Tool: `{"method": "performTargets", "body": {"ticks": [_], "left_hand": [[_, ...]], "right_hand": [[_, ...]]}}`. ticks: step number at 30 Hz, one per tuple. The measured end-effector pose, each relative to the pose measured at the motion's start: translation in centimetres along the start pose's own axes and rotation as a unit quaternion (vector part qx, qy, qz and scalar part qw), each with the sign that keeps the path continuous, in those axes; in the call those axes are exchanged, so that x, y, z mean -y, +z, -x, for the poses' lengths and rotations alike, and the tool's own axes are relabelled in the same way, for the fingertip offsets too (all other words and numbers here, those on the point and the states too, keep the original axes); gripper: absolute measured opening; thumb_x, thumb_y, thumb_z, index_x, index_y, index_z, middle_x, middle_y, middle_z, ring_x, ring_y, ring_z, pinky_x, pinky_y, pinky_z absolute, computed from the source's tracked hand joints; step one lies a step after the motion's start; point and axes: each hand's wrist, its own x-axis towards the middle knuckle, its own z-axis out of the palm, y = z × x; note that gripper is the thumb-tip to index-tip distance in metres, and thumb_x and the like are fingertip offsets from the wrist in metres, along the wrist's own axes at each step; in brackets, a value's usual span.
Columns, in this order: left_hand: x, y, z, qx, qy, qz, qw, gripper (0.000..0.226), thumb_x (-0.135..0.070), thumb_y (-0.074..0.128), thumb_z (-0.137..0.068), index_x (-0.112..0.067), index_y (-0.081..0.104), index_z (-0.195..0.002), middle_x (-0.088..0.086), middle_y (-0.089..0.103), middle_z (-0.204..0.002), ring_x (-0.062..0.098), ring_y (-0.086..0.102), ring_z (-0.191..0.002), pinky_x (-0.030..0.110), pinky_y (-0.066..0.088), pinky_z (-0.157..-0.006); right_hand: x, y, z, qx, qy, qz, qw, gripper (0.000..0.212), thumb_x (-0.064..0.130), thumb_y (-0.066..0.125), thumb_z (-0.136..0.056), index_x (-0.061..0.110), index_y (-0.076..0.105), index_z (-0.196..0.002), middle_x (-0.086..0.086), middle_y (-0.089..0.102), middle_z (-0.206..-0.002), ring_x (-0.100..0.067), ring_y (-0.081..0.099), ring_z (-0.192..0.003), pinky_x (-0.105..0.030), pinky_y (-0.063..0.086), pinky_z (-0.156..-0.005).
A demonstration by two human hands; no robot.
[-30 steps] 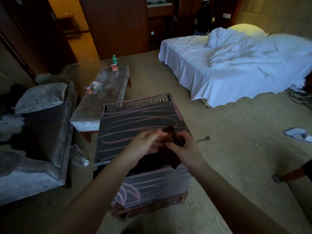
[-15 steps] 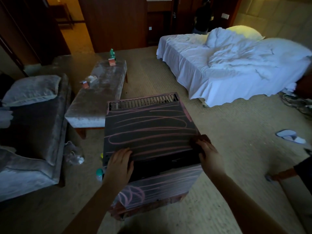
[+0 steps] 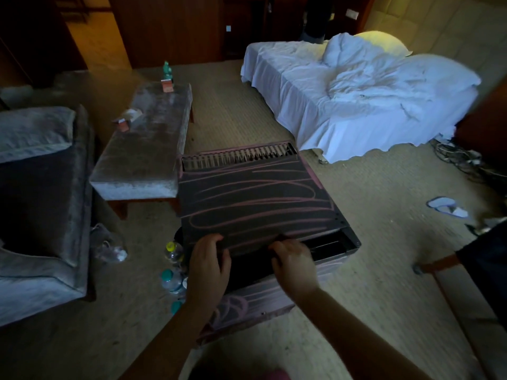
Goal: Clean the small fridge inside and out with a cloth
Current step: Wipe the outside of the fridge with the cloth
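The small fridge (image 3: 255, 198) stands on the carpet, black with pink scribbles on its top and front and a vent grille along the far edge. My left hand (image 3: 210, 260) grips the near edge of the top, fingers curled over it. My right hand (image 3: 293, 259) lies a little to the right on the same edge, fingers curled. A scrap of the dark brown cloth (image 3: 282, 237) shows at its fingertips; the hand covers the other part. A dark gap runs under the top's near edge.
A grey bench (image 3: 142, 149) stands just left of the fridge, a sofa (image 3: 41, 187) further left. Plastic bottles (image 3: 171, 275) lie by the fridge's left side. The white bed (image 3: 343, 105) is behind, slippers (image 3: 445, 205) and cables (image 3: 461, 157) right. Another person's arm (image 3: 439, 264) reaches in at right.
A second ago both hands held the cloth together above the fridge. They dropped to its near top edge, and the right hand has slid left from the right corner.
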Motion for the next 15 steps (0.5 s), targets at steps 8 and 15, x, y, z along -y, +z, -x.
{"method": "performTargets", "body": {"ticks": [8, 15], "left_hand": [[2.7, -1.9, -1.0, 0.015, 0.093, -0.075, 0.993, 0.021, -0.022, 0.049, -0.088, -0.006, 0.06, -0.098, 0.009, 0.06, -0.102, 0.026, 0.055, -0.098, 0.04, 0.047, -0.087], [4.6, -3.2, -0.2, 0.04, 0.112, -0.041, 0.992, 0.025, -0.025, 0.045, -0.089, -0.007, 0.059, -0.1, 0.008, 0.059, -0.105, 0.024, 0.056, -0.1, 0.039, 0.048, -0.088]], "right_hand": [[-5.1, -3.8, -0.2, 0.03, 0.108, 0.072, 0.991, 0.024, 0.008, 0.064, -0.082, 0.017, 0.07, -0.104, -0.011, 0.069, -0.093, -0.029, 0.065, -0.077, -0.027, 0.043, -0.064], [-7.1, -4.8, -2.0, 0.084, 0.211, 0.221, 0.948, 0.017, 0.014, 0.048, -0.093, 0.015, 0.057, -0.107, -0.008, 0.064, -0.105, -0.027, 0.058, -0.096, -0.032, 0.043, -0.079]]}}
